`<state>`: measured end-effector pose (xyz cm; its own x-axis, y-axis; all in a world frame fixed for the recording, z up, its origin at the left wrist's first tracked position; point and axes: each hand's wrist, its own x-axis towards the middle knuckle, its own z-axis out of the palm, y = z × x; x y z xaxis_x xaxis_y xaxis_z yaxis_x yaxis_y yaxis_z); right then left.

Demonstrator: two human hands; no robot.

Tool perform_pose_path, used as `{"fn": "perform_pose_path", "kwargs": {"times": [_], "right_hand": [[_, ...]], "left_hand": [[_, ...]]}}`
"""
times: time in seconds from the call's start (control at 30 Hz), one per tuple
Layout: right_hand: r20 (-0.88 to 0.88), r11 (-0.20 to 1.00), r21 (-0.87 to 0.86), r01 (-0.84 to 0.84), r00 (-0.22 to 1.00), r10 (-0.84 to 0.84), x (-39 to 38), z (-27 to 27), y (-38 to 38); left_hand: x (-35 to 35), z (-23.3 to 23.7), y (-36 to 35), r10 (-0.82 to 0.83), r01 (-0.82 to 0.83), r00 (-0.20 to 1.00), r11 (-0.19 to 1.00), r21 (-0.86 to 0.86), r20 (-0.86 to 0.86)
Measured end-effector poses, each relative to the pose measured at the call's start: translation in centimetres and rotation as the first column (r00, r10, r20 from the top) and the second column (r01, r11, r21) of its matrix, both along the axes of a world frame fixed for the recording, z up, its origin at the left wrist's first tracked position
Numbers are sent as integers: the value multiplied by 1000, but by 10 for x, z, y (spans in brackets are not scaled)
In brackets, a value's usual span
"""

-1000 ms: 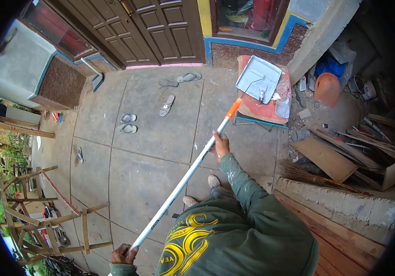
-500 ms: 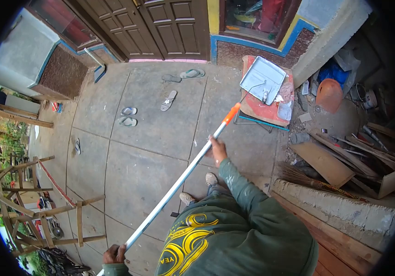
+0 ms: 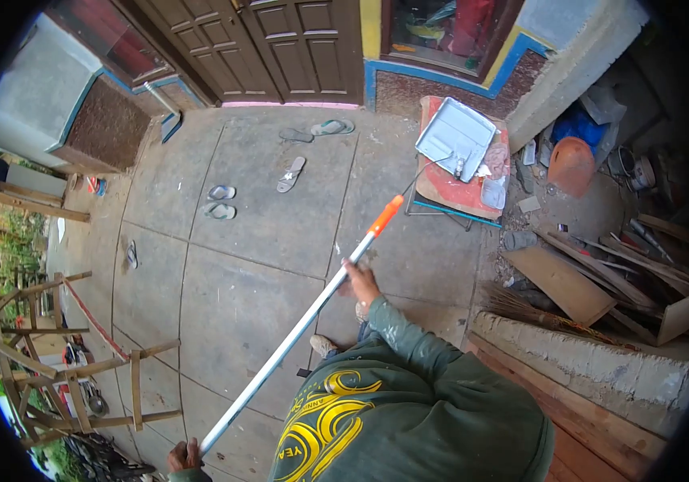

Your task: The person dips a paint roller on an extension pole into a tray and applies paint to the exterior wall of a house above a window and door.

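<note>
A long white pole [image 3: 280, 351] with an orange end [image 3: 386, 215] slants across the view, held in both hands. My right hand [image 3: 360, 283] is closed around its upper part, below the orange end. Lower down, at the bottom left, my left hand [image 3: 185, 455] grips near the other end. A thin bent metal rod runs from the orange tip to a small roller [image 3: 460, 166] at the lower edge of a white paint tray [image 3: 461, 128]. Beneath the tray is a small stand with a worn red top [image 3: 437, 186].
Several sandals [image 3: 291, 174] lie on the concrete floor before brown double doors [image 3: 304, 48]. A dustpan [image 3: 171, 126] leans at the left wall. Wooden boards [image 3: 561, 285] and an orange plastic piece [image 3: 571, 167] are at right; a wooden frame [image 3: 79, 394] stands at left.
Both hands and the pole have shifted down and left, drawing the orange end farther from the tray. The roller has moved slightly, still at the tray.
</note>
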<state>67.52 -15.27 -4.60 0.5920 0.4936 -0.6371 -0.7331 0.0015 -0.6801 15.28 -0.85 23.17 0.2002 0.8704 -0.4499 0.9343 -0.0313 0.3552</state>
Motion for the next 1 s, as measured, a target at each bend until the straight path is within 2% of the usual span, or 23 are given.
{"fn": "perform_pose_path", "kwargs": {"times": [0.07,0.17,0.2,0.27,0.33,0.37,0.4,0.43,0.47,0.53,0.57,0.63,0.67,0.7,0.73,0.77,0.8,0.87,0.93,1.0], "right_hand": [[68,996,-21,92,994,-91,31,-29,1],[51,990,-61,128,991,-125,75,-28,-6],[89,988,-79,133,988,-126,86,-27,-8],[130,985,-96,144,983,-131,89,-33,-9],[124,984,-131,117,987,-101,71,-44,-5],[107,986,-140,91,991,-76,54,-45,-4],[184,989,-145,23,983,4,38,-53,-4],[151,994,-106,13,989,3,19,-30,-5],[148,994,-108,17,989,-1,3,-18,-4],[61,997,-76,-29,998,34,-13,-6,-2],[63,997,-76,-28,997,33,-9,-20,-2],[219,996,-90,-17,975,36,3,-52,1],[226,994,-103,19,974,5,15,-54,1],[236,992,-116,56,971,-27,32,-56,1],[165,990,-120,74,985,-54,48,-39,-3],[177,987,-129,99,981,-75,62,-40,-4],[191,982,-138,128,976,-100,71,-40,-5],[193,985,-137,107,978,-79,73,-33,-6],[193,986,-139,89,979,-61,67,-30,-6],[216,989,-149,-2,976,35,37,-40,-2]], "left_hand": [[81,17,-18,-316,329,944,917,227,-93],[154,22,-38,-346,340,938,918,205,-5],[156,21,-39,-344,338,939,919,205,-5],[160,15,-39,-278,273,956,960,68,94],[128,10,-34,-266,258,960,961,95,90],[106,7,-31,-284,270,956,950,158,77],[90,5,-24,-299,280,952,935,220,61],[83,17,-17,-192,197,980,970,144,-50],[52,10,-13,-149,170,982,965,200,-119],[17,5,-3,-74,98,987,980,172,-141],[28,9,-4,-75,99,987,980,172,-140],[53,21,-14,-154,178,978,969,173,-143],[74,23,-20,-143,168,979,970,176,-144],[99,24,-28,-143,150,988,977,149,-56],[121,25,-35,-140,135,990,983,121,32],[134,23,-39,-241,224,968,956,189,75],[134,22,-38,-240,222,968,956,192,77],[136,20,-36,-30,40,982,998,-50,186],[114,18,-28,-22,29,987,999,-44,157],[82,17,-19,-11,11,993,1000,-4,117]]}}
